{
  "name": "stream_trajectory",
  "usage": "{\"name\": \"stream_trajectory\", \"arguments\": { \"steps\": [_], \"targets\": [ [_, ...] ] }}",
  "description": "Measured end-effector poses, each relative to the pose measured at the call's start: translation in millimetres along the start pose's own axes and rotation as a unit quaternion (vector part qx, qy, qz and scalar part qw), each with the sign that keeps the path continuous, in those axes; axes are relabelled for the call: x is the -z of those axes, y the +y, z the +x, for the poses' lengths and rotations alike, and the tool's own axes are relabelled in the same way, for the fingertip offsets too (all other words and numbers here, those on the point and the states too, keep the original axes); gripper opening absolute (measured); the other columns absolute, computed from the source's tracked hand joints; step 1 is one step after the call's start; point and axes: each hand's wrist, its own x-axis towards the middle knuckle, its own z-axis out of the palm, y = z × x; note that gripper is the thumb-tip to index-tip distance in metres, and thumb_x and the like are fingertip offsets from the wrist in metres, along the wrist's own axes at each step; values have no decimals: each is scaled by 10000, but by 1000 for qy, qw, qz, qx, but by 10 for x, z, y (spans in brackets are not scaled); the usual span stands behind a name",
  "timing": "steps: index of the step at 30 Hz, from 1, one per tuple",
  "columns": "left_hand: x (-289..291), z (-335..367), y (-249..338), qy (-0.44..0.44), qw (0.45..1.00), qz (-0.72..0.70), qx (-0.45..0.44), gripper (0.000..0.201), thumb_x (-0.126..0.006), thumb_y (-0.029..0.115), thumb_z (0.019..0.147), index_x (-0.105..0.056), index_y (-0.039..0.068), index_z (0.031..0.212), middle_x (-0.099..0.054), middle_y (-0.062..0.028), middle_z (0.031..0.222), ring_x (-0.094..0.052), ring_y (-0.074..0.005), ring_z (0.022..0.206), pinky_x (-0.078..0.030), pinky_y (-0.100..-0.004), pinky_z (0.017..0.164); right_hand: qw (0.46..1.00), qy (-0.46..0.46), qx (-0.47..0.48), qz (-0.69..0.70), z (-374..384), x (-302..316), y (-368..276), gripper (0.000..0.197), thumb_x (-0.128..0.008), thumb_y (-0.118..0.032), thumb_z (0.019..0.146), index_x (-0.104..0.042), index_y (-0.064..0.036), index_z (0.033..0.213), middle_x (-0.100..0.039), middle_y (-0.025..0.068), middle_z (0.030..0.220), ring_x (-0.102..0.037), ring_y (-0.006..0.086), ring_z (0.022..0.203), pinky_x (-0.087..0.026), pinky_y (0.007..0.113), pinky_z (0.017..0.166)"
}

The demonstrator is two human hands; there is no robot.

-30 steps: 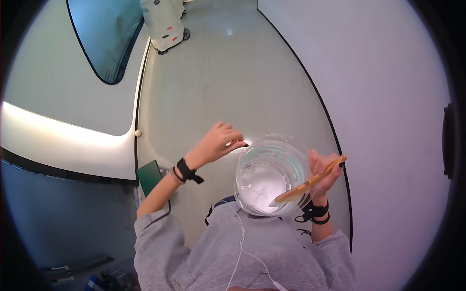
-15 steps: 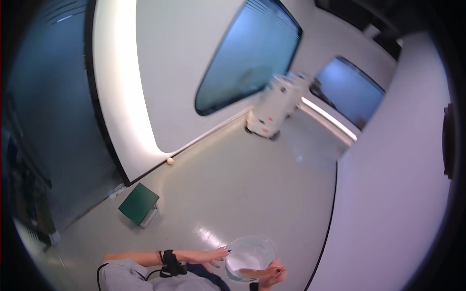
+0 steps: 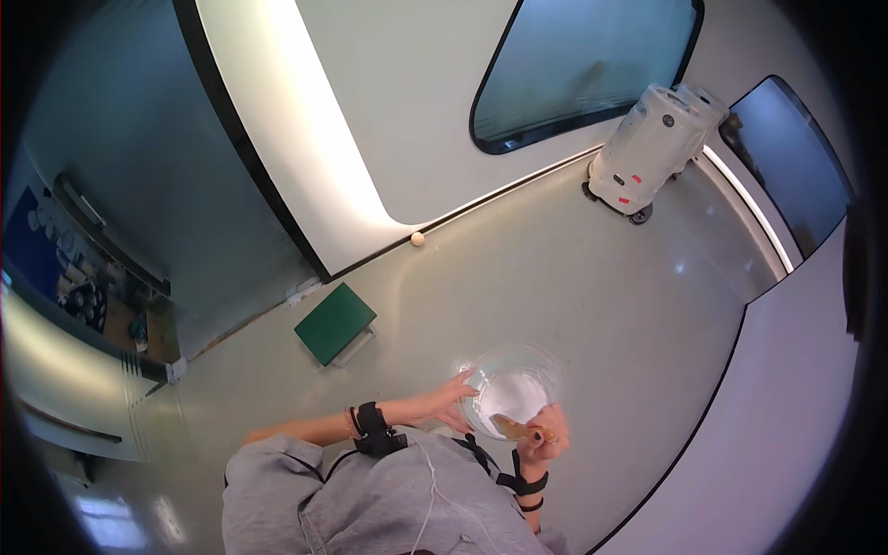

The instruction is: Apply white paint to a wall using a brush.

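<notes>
In front of me is a round clear bowl [image 3: 551, 365] with a smooth white substance [image 3: 513, 390] in it. Against the bowl's left side is my left hand [image 3: 450, 400], its fingers spread around the rim and wall. My right hand [image 3: 544, 435] is closed around the handle of a flat brown spatula [image 3: 508, 425], probably wooden. The spatula's blade reaches over the near right part of the bowl, by the white substance. Whether its tip touches the substance I cannot tell. Black straps circle both wrists.
A low stool with a green top [image 3: 336, 324] stands left of the bowl. A small pale ball [image 3: 418, 239] lies by the wall's foot. A white wheeled machine [image 3: 647, 153] stands at the far right. A glass door [image 3: 139, 166] is on the left, a white wall [image 3: 786, 388] on the right.
My left hand has come onto the bowl's side from just beside it. The view has shifted, so the bowl and stool appear higher in the picture. The right hand keeps hold of the spatula.
</notes>
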Motion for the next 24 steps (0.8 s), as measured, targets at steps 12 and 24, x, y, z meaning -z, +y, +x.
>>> {"name": "stream_trajectory", "arguments": {
  "steps": [12,24],
  "targets": [
    [122,635,518,-35,983,-182,-8,648,-336,83,863,40,131,1389,-222,-171,1363,-458,-357,1122,-442,-487,899,994,-54,-86,26,444,-143,773,468,-398,-367,910,-451,-18,604,-398,88,527,-405,224,486,-302,312,465],
    [571,2628,1279,-103,985,-132,41,731,-398,61,892,122,218,1381,-373,-251,1274,-518,-408,1034,-419,-489,917,976,-108,-104,-155,1177,-97,2321,95,-600,-112,759,-590,-46,826,-500,88,663,-469,273,602,-374,363,535]
  ]
}}
